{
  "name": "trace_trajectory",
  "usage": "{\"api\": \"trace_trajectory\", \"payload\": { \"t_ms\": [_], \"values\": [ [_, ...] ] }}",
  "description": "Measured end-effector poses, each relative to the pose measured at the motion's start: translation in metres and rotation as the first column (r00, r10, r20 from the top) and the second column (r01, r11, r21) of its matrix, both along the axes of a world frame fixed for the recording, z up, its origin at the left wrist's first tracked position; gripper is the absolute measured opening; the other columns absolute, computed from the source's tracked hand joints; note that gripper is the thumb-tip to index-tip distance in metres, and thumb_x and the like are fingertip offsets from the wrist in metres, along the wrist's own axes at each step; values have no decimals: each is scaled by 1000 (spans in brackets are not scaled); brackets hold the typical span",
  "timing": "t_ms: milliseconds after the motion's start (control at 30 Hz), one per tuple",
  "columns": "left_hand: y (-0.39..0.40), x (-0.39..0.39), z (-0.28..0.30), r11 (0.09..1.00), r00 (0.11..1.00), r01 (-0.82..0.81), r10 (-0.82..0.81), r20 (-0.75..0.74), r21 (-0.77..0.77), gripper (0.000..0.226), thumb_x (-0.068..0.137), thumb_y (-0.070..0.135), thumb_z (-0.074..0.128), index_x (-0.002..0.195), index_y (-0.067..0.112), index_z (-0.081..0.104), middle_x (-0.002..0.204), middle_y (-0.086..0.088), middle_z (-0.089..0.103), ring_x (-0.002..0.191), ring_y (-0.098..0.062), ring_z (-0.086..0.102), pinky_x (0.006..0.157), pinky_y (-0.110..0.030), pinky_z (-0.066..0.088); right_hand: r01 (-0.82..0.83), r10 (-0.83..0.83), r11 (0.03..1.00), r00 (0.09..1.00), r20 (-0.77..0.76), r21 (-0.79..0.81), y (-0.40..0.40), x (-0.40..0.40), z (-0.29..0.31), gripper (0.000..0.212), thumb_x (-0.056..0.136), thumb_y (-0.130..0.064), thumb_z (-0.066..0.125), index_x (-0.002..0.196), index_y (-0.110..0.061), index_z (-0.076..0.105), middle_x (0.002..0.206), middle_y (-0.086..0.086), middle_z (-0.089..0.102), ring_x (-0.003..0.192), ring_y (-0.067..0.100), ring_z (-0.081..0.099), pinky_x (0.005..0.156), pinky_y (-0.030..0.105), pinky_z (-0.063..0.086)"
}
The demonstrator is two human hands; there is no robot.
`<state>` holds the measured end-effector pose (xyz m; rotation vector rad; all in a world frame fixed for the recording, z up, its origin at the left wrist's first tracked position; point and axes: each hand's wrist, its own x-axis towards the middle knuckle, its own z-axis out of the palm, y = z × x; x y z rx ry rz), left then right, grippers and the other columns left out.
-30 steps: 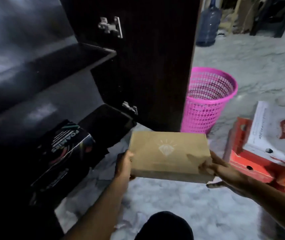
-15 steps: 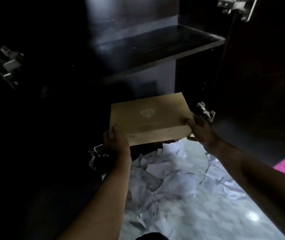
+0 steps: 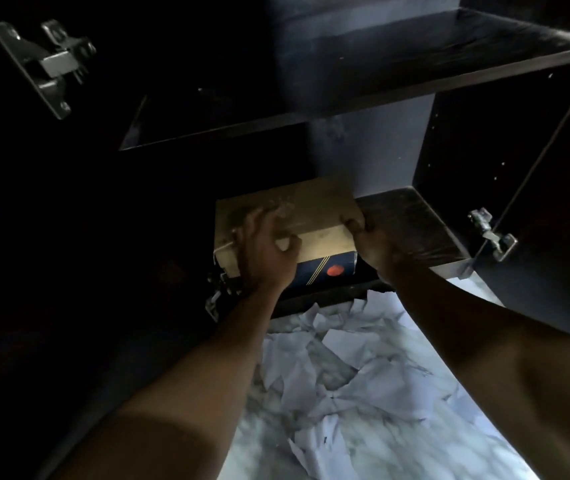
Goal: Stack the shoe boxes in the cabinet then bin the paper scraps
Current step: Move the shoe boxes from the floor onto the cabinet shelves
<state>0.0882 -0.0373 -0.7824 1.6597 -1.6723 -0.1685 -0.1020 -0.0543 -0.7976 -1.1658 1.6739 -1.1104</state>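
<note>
You held the tan box (image 3: 297, 211) with both hands at the front of the cabinet's bottom shelf (image 3: 411, 226). Your left hand (image 3: 266, 249) lay over the box's near left part, fingers (image 3: 259, 220) curled over its top and thumb against its front face, gripping it. Your right hand (image 3: 373, 242) gripped the near right corner, fingers (image 3: 352, 223) bent round the edge. Just under your fingers the tan box sat on a dark blue box (image 3: 325, 271) with gold stripes and a red spot, which stood on the bottom shelf; whether the tan box rested fully on it could not be told. To the right of your right fingers the shelf showed bare dark wood. Above your fingers ran the upper shelf (image 3: 415, 84). Below your wrists, on the pale marble floor (image 3: 397, 455), white paper scraps (image 3: 339, 362) lay scattered right up to the cabinet front. A metal hinge (image 3: 46, 62) showed far up left of your left fingers, another hinge (image 3: 491, 233) well right of your right fingers
</note>
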Motion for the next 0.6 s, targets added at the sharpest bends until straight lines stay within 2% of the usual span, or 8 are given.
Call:
{"api": "trace_trajectory", "payload": {
  "t_ms": [67,133,233,300,367,467,500,600],
  "values": [
    [-12,-1,-3,991,987,43,-62,148,129,53,85,39,70,137,35,62,145,-1,53,140,-28,42,120,-49,30,-54,54,998,998,-28,11,-13,10,-8,53,103,-48,54,142,-13,55,130,12,65,107,25,59,82,28,38],
    [-21,6,-5,983,979,17,-54,199,184,51,87,42,68,137,36,62,146,0,54,141,-29,41,120,-52,29,-75,76,997,996,-36,31,-23,21,-9,57,102,-51,53,146,-15,51,132,11,62,107,25,57,81,29,40],
    [-31,20,-6,983,979,17,-53,196,181,47,90,38,66,136,33,63,145,-1,56,138,-31,45,115,-48,35,-98,99,995,995,-26,35,-34,31,-11,64,100,-55,53,152,-21,44,143,11,57,125,33,57,102,43,47],
    [-30,24,-6,986,978,29,-63,199,166,46,89,37,66,135,32,64,142,-2,58,136,-31,47,113,-47,37,-101,101,995,995,-22,20,-36,31,-14,63,98,-55,56,151,-21,45,144,11,58,127,34,57,106,44,46],
    [-23,19,-4,992,987,44,-62,148,122,44,87,35,68,131,31,66,138,-2,59,134,-30,48,110,-47,40,-95,96,995,995,-37,15,-27,27,-13,57,99,-51,57,145,-17,50,135,12,63,117,31,62,99,39,49],
    [-3,-4,1,992,995,97,-99,16,79,38,85,31,66,123,29,69,129,-3,61,127,-31,51,101,-48,48,-86,86,996,992,-91,12,2,10,-2,43,103,-35,54,140,-11,54,118,9,62,87,14,60,80,28,54],
    [4,-14,3,990,993,120,-120,3,74,37,83,33,63,119,28,70,124,-3,62,123,-31,54,97,-49,50,-81,82,997,989,-122,9,15,2,4,41,103,-29,55,140,-10,55,118,8,61,88,13,60,82,27,53],
    [31,-54,8,967,968,251,-250,-21,38,39,81,37,55,113,22,70,113,-6,65,112,-32,58,92,-46,51,-102,97,994,990,-103,-48,58,-27,21,25,100,-15,61,124,-10,61,115,9,66,109,28,64,106,48,49]
  ]
}}
